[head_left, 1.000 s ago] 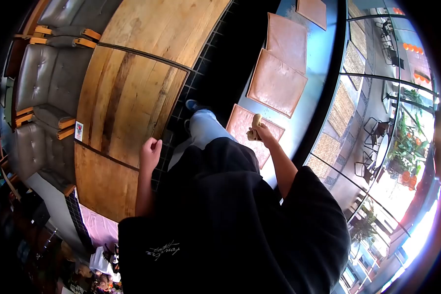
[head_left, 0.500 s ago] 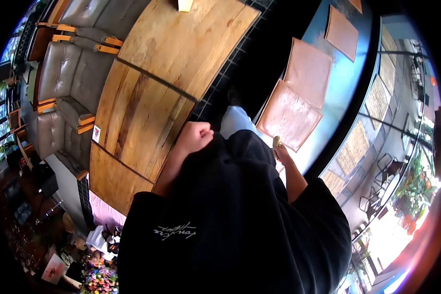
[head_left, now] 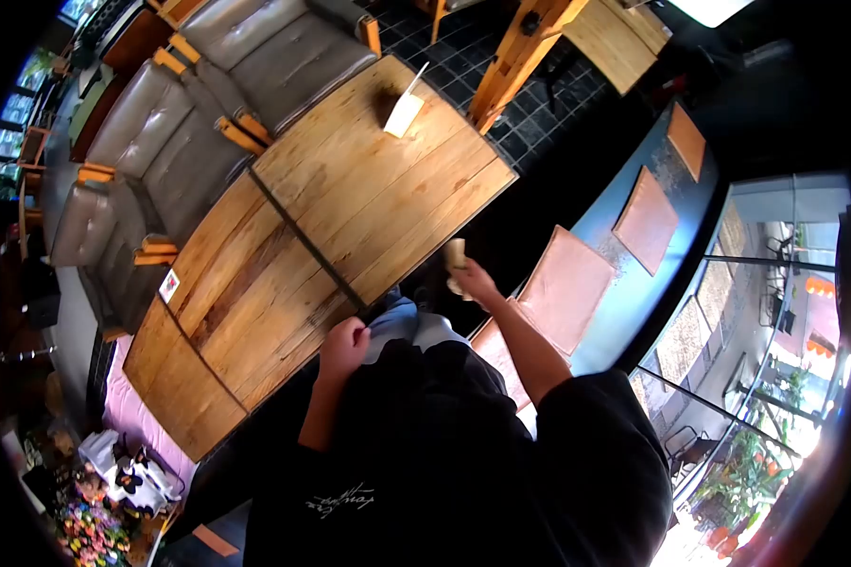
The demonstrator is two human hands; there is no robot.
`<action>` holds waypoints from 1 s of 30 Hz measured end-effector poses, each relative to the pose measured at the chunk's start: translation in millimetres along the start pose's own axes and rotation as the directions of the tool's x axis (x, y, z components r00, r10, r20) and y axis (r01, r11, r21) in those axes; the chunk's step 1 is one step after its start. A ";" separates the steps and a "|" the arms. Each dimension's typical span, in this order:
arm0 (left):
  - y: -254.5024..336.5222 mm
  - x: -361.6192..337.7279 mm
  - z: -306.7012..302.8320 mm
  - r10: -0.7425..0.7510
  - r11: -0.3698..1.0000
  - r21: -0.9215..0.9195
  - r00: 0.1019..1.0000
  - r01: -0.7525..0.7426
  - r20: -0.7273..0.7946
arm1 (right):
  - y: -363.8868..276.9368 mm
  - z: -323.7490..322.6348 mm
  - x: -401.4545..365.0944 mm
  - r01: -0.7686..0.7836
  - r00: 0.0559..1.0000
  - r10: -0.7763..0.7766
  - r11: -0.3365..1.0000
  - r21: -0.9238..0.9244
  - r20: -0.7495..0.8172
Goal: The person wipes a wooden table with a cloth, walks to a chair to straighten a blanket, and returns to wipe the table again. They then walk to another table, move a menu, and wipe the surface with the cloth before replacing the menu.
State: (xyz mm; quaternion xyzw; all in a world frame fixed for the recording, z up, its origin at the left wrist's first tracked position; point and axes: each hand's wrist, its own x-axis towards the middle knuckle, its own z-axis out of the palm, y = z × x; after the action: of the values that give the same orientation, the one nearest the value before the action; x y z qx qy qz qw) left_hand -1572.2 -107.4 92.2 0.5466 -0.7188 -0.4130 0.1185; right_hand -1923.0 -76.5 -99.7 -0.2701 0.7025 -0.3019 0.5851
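Note:
My left hand (head_left: 345,347) is closed in a fist beside the near edge of the wooden table (head_left: 303,331), with no object showing in it. My right hand (head_left: 473,283) is wrapped round a small pale tan object (head_left: 457,255), whose ends stick out above and below the fingers; what it is I cannot make out. That hand is past the table's right edge, left of the brown seat pads (head_left: 565,288). A white and yellowish box-like item (head_left: 404,113) stands on the far part of the table, and a small printed card (head_left: 169,285) lies at its left edge.
Grey cushioned armchairs (head_left: 175,142) line the table's left side. A wooden post (head_left: 525,61) rises beyond its far end. On the right runs a dark bench (head_left: 624,269) with pads along a window. Colourful flowers (head_left: 95,529) and a white bag (head_left: 128,477) are at lower left.
The view has shifted forward, showing the table's far end and the post. My right hand has swung forward and left with the tan object. My left hand is still a fist beside the table.

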 end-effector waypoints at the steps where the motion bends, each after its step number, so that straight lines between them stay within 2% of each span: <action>1: -9.0 2.3 0.2 -0.034 0.999 -0.004 0.999 0.034 -0.031 | -29.5 15.5 2.3 -0.011 0.999 0.017 0.995 -0.101 0.051; 3: -34.9 6.0 4.2 -0.107 0.994 -0.017 0.991 0.106 -0.086 | -49.8 56.7 25.0 -0.035 0.997 0.058 0.936 -0.351 0.056; 5: -54.4 12.6 5.1 -0.198 0.980 -0.022 0.977 0.197 -0.074 | -57.5 94.9 34.6 0.128 0.988 -0.079 0.895 -0.427 0.132; 7: -63.9 20.9 2.8 -0.237 0.972 -0.009 0.970 0.237 -0.060 | -53.4 131.0 46.5 0.340 0.939 -0.282 0.851 -0.401 0.200; 9: -88.8 26.9 10.8 -0.282 0.958 -0.066 0.956 0.278 -0.075 | -89.1 149.1 33.6 0.394 0.919 -0.337 0.756 -0.523 0.205; 10: -106.3 30.8 16.3 -0.328 0.944 -0.055 0.944 0.326 -0.025 | -108.7 160.3 29.3 0.422 0.905 -0.367 0.703 -0.572 0.217; 13: -147.7 37.5 50.7 -0.229 0.971 0.031 0.959 0.237 -0.166 | -120.9 177.9 44.5 0.553 0.826 -0.412 0.462 -0.694 0.384; 14: -152.1 43.9 56.6 -0.383 0.922 -0.080 0.923 0.379 -0.045 | -109.0 185.2 50.6 0.578 0.793 -0.425 0.302 -0.758 0.436; 17: -146.8 66.2 82.3 -0.440 0.884 0.113 0.889 0.454 -0.126 | -71.2 173.6 63.7 0.810 0.569 -0.360 0.087 -0.581 0.739; 18: -132.8 76.4 77.9 -0.524 0.847 0.070 0.850 0.527 -0.056 | -49.5 167.6 65.8 0.820 0.561 -0.313 0.081 -0.567 0.766; 21: -130.0 99.3 102.0 -0.607 0.752 0.166 0.768 0.638 -0.203 | -52.7 149.3 72.3 0.830 0.555 -0.254 0.100 -0.549 0.792; 22: -134.2 104.7 108.3 -0.648 0.734 0.125 0.744 0.667 -0.163 | -65.7 147.8 77.2 0.839 0.543 -0.202 0.086 -0.537 0.815; 25: -143.6 108.3 134.7 -0.667 0.727 0.062 0.724 0.684 -0.178 | -88.7 150.0 107.8 0.853 0.522 -0.168 0.089 -0.514 0.836; 26: -135.1 111.1 133.0 -0.691 0.707 0.046 0.702 0.706 -0.173 | -94.8 154.5 116.4 0.810 0.584 -0.206 0.082 -0.581 0.785; 27: -131.8 112.3 130.5 -0.665 0.727 0.055 0.722 0.684 -0.190 | -104.4 163.2 133.7 0.760 0.640 -0.256 0.072 -0.646 0.724; 28: -127.2 116.9 126.1 -0.699 0.700 0.033 0.694 0.714 -0.171 | -117.3 174.4 154.5 0.704 0.688 -0.310 0.061 -0.708 0.657; 30: -123.0 122.6 126.3 -0.758 0.639 0.028 0.635 0.769 -0.147 | -153.1 202.2 190.7 0.671 0.712 -0.455 0.218 -0.708 0.535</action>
State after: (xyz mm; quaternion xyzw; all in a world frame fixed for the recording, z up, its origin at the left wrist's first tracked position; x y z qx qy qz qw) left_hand -1612.0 -164.7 -111.0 0.8278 -0.4291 -0.3582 -0.0476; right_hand -1752.1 -341.0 -139.0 -0.7941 0.5360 -0.0608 0.2800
